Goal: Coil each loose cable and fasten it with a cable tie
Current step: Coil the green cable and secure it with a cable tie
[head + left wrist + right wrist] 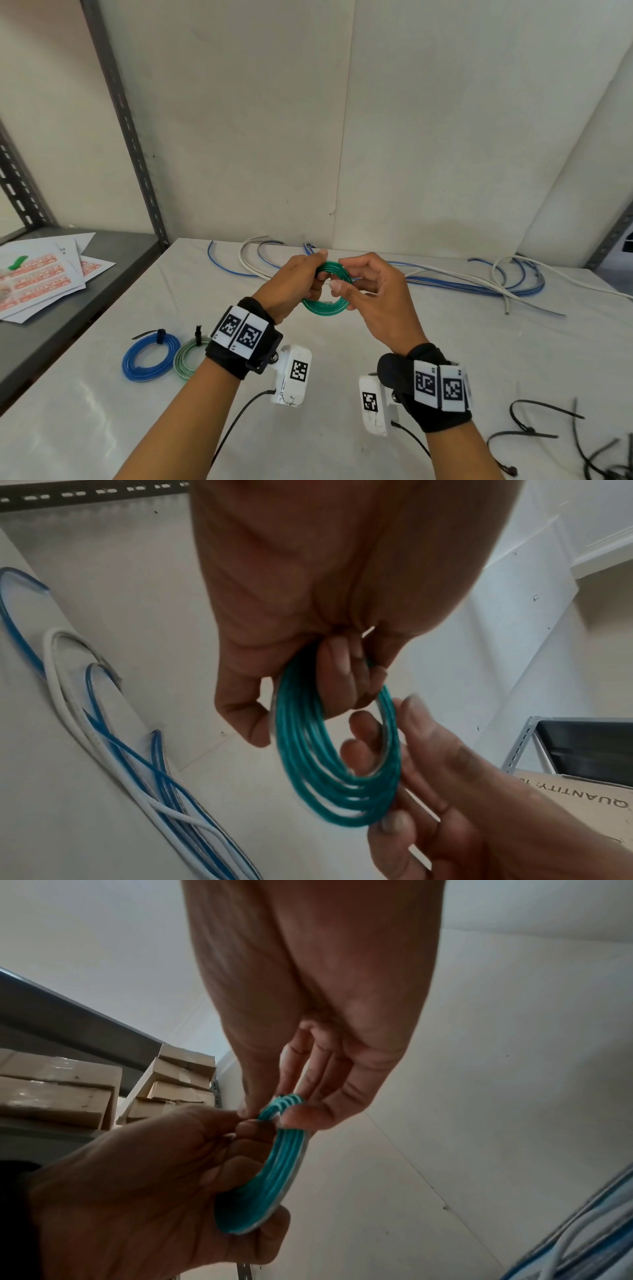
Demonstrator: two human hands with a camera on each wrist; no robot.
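Observation:
A green cable coil (325, 303) is held up above the white table (325, 370), between both hands. My left hand (313, 274) grips its left side, with fingers curled through the ring and the thumb on top. My right hand (342, 275) pinches the coil's upper right part between thumb and forefinger. In the left wrist view the green cable coil (329, 772) hangs from the left hand's fingers (342, 674), and the right hand's fingers (428, 764) touch its far side. In the right wrist view the green cable coil (274, 1172) shows several turns side by side. I see no tie on it.
A tied blue coil (150, 356) and a tied pale green coil (188, 358) lie at the front left. Loose blue and white cables (479, 284) sprawl along the back. Black cable ties (534, 428) lie at the front right. Papers (44, 274) sit on a grey shelf at the left.

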